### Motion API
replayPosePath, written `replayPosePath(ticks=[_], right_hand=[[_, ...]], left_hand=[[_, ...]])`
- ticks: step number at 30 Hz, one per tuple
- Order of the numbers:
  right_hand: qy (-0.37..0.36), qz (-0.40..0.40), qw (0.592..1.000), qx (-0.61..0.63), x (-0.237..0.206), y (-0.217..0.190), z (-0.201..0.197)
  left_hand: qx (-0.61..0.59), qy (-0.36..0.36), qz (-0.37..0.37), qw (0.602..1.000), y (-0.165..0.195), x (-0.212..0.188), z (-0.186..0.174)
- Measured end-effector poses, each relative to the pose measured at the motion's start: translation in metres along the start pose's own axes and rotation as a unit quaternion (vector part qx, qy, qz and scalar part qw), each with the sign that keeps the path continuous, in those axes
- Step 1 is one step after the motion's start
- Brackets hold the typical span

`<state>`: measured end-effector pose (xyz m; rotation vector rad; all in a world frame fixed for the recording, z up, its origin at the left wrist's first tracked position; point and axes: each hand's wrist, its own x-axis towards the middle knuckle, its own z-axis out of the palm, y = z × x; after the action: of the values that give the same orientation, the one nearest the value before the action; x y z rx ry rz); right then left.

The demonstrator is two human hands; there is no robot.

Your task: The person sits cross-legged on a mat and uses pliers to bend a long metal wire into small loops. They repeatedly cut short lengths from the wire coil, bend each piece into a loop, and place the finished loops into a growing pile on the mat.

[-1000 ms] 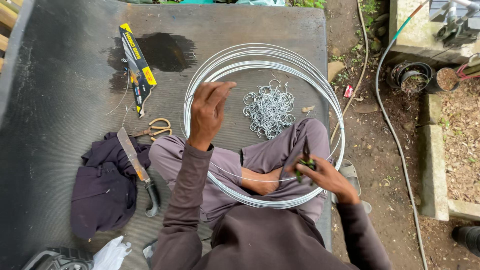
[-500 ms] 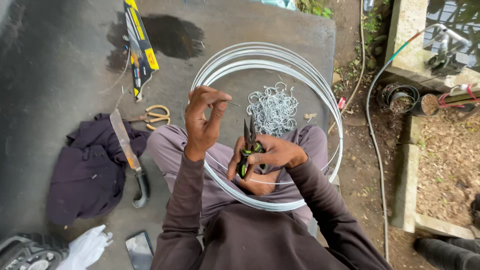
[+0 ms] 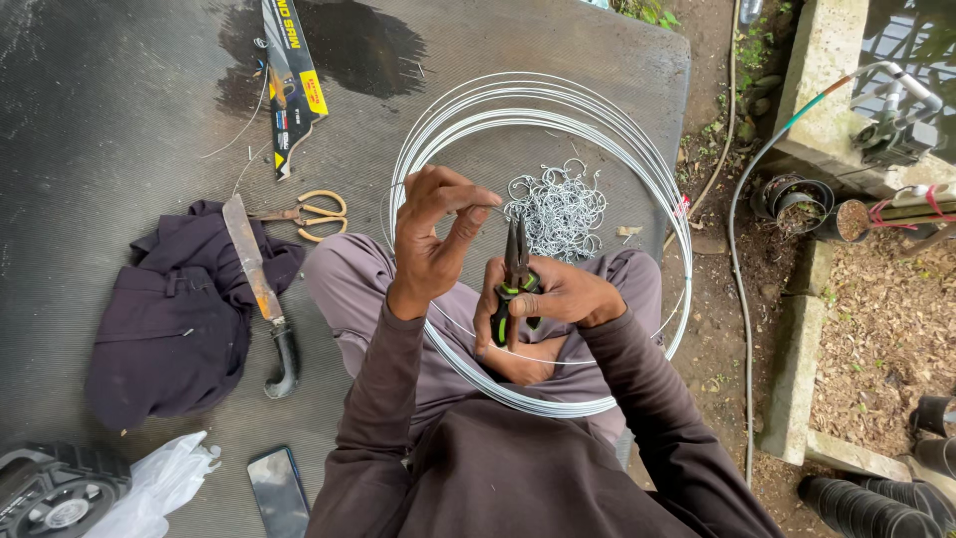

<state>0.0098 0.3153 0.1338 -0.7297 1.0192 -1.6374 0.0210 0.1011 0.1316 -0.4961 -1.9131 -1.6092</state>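
- Right hand (image 3: pixel 553 299) is wrapped tight around the pliers (image 3: pixel 514 279), gripping the green-and-black handles, right in front of the lap.
- The pliers stand pretty much straight up in the shot: long axis runs from the handles near the body to the nose, which points away from the person toward the pile of small wire rings (image 3: pixel 560 209).
- Left hand (image 3: pixel 438 234) is raised just left of the pliers' nose, thumb and fingertips pinched together on a thin wire end (image 3: pixel 495 208). It's so fine I can't really tell if it touches the pliers' tip or just ends beside it.
- Both hands sit inside the big wire coil (image 3: pixel 637 169), which loops around the crossed legs and lies on the dark mat (image 3: pixel 129 130).
- Further left on the mat: scissors (image 3: pixel 317 215) with tan handles, a long knife (image 3: pixel 259 289) lying across a dark garment (image 3: pixel 169 319), and a packaged saw (image 3: pixel 289 85) up top.
- Near the bottom edge: a phone (image 3: pixel 279 490) and a white plastic bag (image 3: pixel 164 483).
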Motion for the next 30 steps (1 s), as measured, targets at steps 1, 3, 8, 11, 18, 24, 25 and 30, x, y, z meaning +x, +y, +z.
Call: replayPosePath(ticks=[1,3,8,11,18,24,25,30], right_hand=[[0.005,-0.014,1.0,-0.016,-0.001,0.001,-0.001],[0.017,-0.042,0.998,-0.047,-0.002,0.003,-0.001],[0.045,0.019,0.997,-0.055,-0.008,-0.001,0.0],[0.013,-0.017,1.0,0.018,-0.01,-0.002,0.006],[-0.034,-0.054,0.936,0.347,-0.015,0.018,0.038],[0.05,-0.008,0.968,0.247,-0.047,0.009,0.035],[0.073,-0.002,0.988,0.139,-0.05,0.006,0.031],[0.168,0.003,0.937,-0.306,-0.05,-0.014,0.008]], left_hand=[[0.001,-0.002,-0.003,1.0,0.001,-0.001,0.001],[0.004,-0.001,-0.007,1.0,0.002,-0.002,0.002],[0.006,-0.005,-0.009,1.0,0.008,0.0,0.007],[0.004,-0.009,-0.007,1.0,0.012,0.0,0.01],[0.021,-0.021,0.009,1.0,0.008,-0.002,0.015],[0.044,-0.02,-0.014,0.999,-0.019,-0.002,0.007],[0.042,-0.019,-0.019,0.999,-0.023,-0.005,0.007],[0.045,-0.001,-0.034,0.998,-0.037,-0.019,0.017]])
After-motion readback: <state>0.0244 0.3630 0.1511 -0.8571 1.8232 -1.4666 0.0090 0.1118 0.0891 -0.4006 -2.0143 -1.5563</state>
